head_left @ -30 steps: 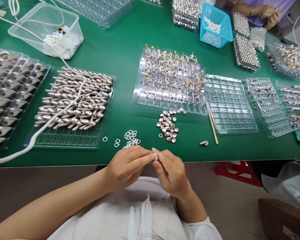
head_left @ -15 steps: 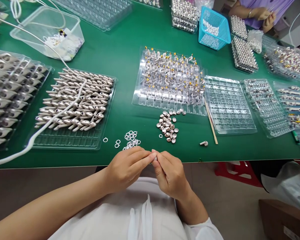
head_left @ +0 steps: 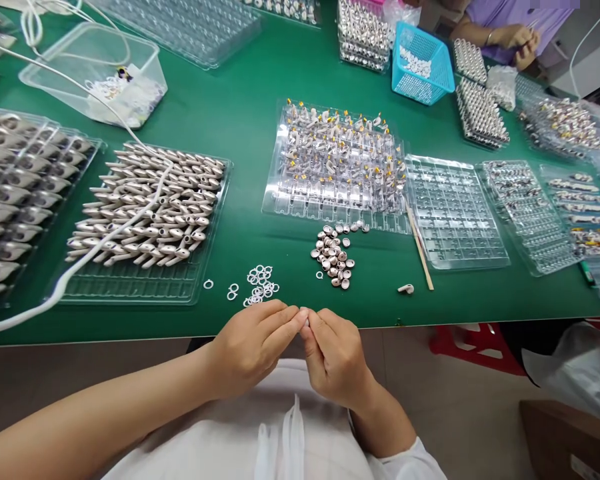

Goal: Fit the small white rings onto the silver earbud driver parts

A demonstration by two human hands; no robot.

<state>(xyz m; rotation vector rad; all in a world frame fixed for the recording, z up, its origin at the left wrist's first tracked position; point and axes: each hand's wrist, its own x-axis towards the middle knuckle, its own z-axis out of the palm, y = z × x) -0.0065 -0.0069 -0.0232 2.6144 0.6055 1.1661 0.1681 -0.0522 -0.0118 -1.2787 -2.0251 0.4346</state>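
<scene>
Small pale part (head_left: 307, 323) is pinched between closed fingertips of left hand (head_left: 255, 345) and right hand (head_left: 337, 357), seemingly for steadiness | table (head_left: 375, 305) edge | white rings (head_left: 261, 287), domed caps (head_left: 333, 257) heaped close, apparently for easy reach

No words, numbers or brands are showing legibly — a white label (head_left: 584, 467) is sitting on the cardboard box (head_left: 560, 433) near the red stool (head_left: 505, 357), too small for reading.
</scene>
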